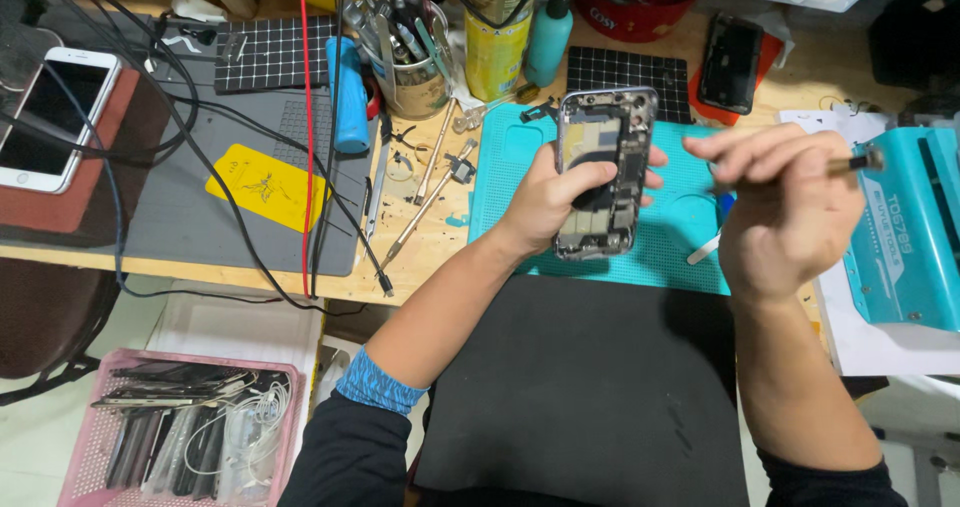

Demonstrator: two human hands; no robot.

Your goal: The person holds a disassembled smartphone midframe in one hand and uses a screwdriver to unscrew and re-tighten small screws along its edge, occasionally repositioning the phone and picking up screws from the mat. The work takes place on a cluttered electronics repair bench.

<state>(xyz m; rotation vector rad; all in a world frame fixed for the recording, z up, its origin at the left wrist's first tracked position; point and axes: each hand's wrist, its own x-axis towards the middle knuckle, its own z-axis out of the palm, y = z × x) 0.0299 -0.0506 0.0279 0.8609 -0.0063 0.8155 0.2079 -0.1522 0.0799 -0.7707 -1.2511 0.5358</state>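
Grey-metal opened phone shell (604, 172), back off and innards showing, sits upright in the left hand (548, 205), fingers wrapped round both long edges, thumb across the lower middle. Probably tilted that way so the open side faces the camera w/ parts easy to see. It hangs just above the teal silicone work mat (600, 257), not touching it.

Right hand (790, 212) is curled shut round a thin metal-tipped tool (858, 162), tip pointing right, away from the shell; looks like a screwdriver but blurred, can't tell for sure.

Surface: wooden bench (430, 257), cluttered. Grey mat (200, 207) w/ yellow sticker at left, white smartphone (50, 117) on a brown block, tin of tools (410, 67), turquoise machine (905, 237) at right. Below, pink plastic basket (85, 447) of parts on pale floor.
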